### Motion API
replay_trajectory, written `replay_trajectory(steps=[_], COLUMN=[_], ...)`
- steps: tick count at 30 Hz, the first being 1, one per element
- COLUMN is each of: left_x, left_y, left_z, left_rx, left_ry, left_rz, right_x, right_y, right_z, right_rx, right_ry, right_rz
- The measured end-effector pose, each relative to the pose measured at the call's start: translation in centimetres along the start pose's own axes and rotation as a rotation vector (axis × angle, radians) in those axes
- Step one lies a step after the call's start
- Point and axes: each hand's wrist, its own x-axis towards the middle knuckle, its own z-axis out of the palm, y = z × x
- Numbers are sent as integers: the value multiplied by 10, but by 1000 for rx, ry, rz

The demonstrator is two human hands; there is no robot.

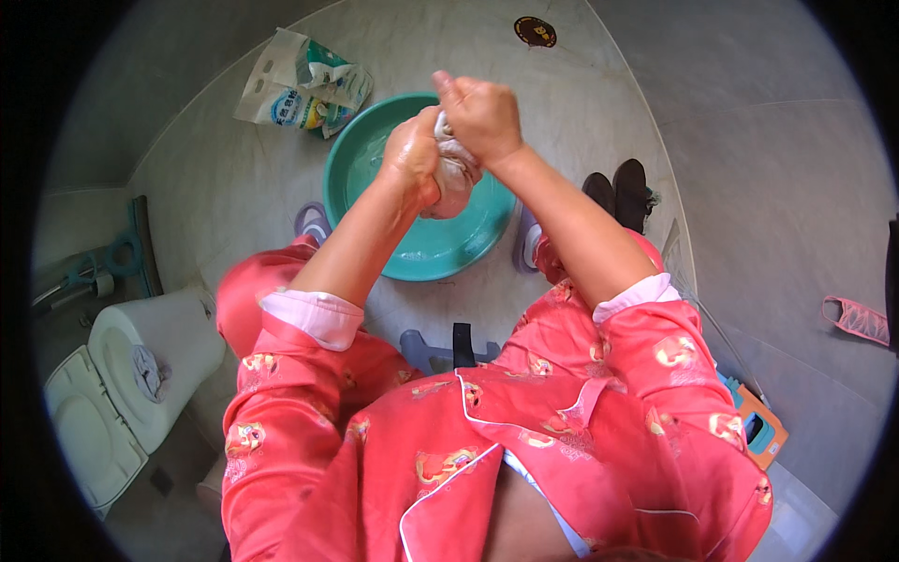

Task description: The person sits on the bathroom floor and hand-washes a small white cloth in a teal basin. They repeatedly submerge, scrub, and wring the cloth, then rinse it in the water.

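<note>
A wet, pale cloth [455,175] is bunched and twisted between my two fists over a teal plastic basin [421,263]. My left hand [413,154] grips it from the left side, its skin shiny with water. On the right, my right hand [484,116] is closed around the cloth's upper part, with the thumb sticking up. The lower end of the cloth hangs as a rounded bulge below the fists. A little water glistens in the bottom of the basin, which stands on the floor between my feet.
Left of the basin lies a laundry powder bag [298,88]. A toilet [151,365] with a grey cloth [149,372] on it stands at left. Dark slippers [618,193] rest by the right wall. Beneath me is a grey stool [435,351]; an orange-and-teal box [758,425] sits right.
</note>
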Motion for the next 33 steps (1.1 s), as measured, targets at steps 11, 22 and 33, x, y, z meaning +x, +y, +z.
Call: replay_trajectory(steps=[11, 22, 33], left_x=[16, 21, 9], left_y=[-4, 38, 48], left_z=[-37, -47, -13], left_rx=[66, -368, -427], left_ry=[-93, -557, -312], left_rz=[149, 14, 138], right_x=[-5, 50, 29], right_y=[-9, 43, 14], right_z=[16, -42, -32], right_rx=[159, 1479, 1165], right_ry=[14, 17, -345], right_rz=[-120, 974, 882])
